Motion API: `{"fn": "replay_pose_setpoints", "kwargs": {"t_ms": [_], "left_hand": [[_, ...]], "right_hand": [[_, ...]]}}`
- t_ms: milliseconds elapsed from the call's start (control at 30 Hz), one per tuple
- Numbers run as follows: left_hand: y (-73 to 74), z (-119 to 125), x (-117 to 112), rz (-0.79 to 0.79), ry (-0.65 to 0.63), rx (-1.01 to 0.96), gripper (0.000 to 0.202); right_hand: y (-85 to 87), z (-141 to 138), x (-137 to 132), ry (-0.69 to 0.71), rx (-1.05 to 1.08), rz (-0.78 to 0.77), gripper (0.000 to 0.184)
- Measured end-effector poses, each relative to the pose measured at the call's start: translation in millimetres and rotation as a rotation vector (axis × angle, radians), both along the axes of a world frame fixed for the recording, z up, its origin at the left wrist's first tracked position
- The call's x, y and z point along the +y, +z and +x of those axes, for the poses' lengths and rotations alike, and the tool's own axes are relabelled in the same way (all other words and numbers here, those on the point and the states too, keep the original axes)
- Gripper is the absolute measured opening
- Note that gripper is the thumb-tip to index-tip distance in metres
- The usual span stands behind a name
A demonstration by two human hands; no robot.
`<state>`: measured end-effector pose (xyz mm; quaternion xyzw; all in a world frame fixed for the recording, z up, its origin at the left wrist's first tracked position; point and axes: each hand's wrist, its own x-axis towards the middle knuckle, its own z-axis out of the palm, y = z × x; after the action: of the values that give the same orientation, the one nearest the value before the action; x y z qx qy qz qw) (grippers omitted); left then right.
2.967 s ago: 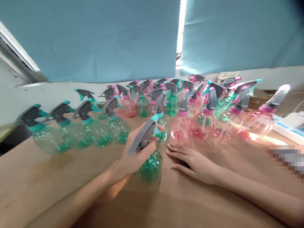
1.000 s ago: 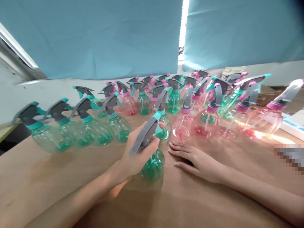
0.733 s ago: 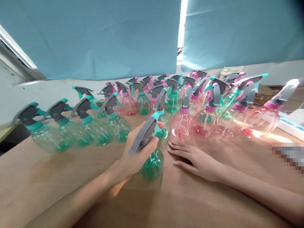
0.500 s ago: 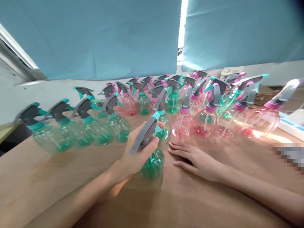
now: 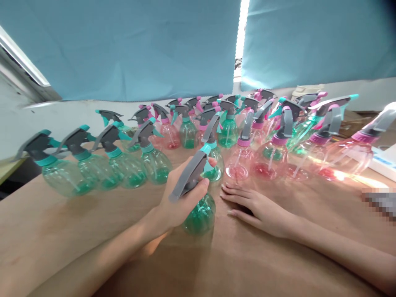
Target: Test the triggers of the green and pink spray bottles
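My left hand (image 5: 182,198) is wrapped round the neck of a green spray bottle (image 5: 201,216), just below its grey trigger head. The bottle stands upright on the brown table (image 5: 148,268), and my fingers hide its collar. Flat on the table to the right lies my right hand (image 5: 253,206), palm down with fingers stretched out and holding nothing. Its fingertips are close to the base of a pink spray bottle (image 5: 238,165). Directly behind the held bottle stands another green spray bottle (image 5: 216,163).
A row of green spray bottles (image 5: 128,169) stands on the left, and pink spray bottles (image 5: 269,161) stand on the right. Several more of both colours crowd behind. A blue curtain (image 5: 139,49) hangs at the back. A white object (image 5: 385,163) and a blurred grey item (image 5: 382,202) lie far right.
The view has shifted slightly, so the bottles on the right appear a little further right. My left hand keeps its hold on the bottle, and my right hand stays flat.
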<state>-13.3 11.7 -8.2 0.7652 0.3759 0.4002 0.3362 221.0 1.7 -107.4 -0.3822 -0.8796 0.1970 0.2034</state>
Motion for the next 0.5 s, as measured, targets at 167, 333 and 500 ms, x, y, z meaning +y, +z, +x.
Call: {"fn": "replay_pose_setpoints", "kwargs": {"t_ms": [167,333,500], "left_hand": [[1.3,-0.1,-0.5,-0.008,0.011,0.015,0.034],[1.9,1.5,-0.6,-0.02,0.019,0.013,0.034],[1.4,1.3,-0.9,-0.02,0.012,-0.002,0.032]], "right_hand": [[-0.8,0.0,-0.1,0.0,0.027,0.006,0.049],[0.1,0.4,-0.5,-0.001,0.004,0.007,0.05],[0.1,0.2,-0.3,-0.001,0.024,0.009,0.049]]}}
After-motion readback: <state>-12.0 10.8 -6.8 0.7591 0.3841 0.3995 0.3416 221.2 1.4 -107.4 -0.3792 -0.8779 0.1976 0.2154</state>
